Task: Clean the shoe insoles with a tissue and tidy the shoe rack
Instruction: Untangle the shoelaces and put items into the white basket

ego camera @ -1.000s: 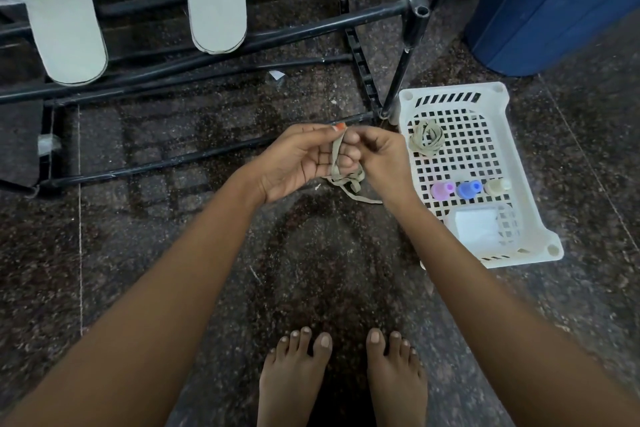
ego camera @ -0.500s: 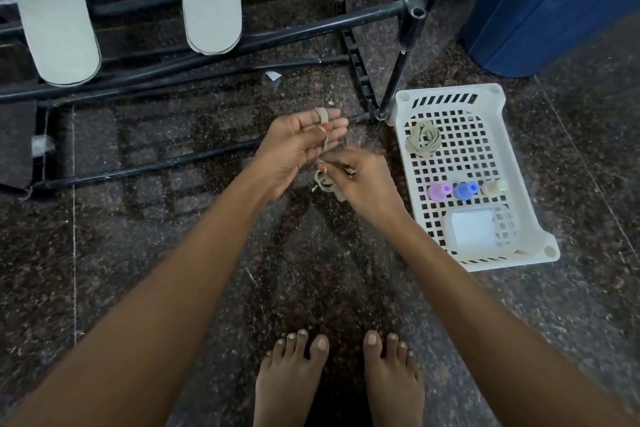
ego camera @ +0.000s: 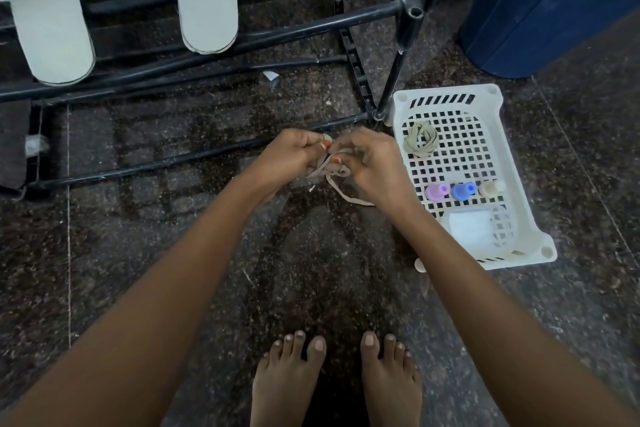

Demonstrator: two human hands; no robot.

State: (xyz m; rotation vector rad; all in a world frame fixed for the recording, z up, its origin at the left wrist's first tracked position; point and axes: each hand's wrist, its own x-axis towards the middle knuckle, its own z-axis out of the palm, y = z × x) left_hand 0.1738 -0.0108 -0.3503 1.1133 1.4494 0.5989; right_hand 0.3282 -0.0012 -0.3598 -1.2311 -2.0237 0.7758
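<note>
We stood barefoot on a dark speckled stone floor (ego camera: 173,288) beside a black metal shoe rack (ego camera: 398,7). Two pale insoles (ego camera: 48,10) lay across its bars. One white basket (ego camera: 519,163) held three small bottles (ego camera: 464,191) and one coiled lace (ego camera: 420,140). Our left hand (ego camera: 294,156) and right hand (ego camera: 374,163) were both closed on a beige shoelace (ego camera: 329,170) between them, one end trailing below.

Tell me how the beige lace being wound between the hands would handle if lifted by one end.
The lace is probably floppy: its free tail droops in a loose curve below the right hand. It looks thin and flat, so likely very light. It may uncoil easily, since loops sit loosely around the left hand.
</note>
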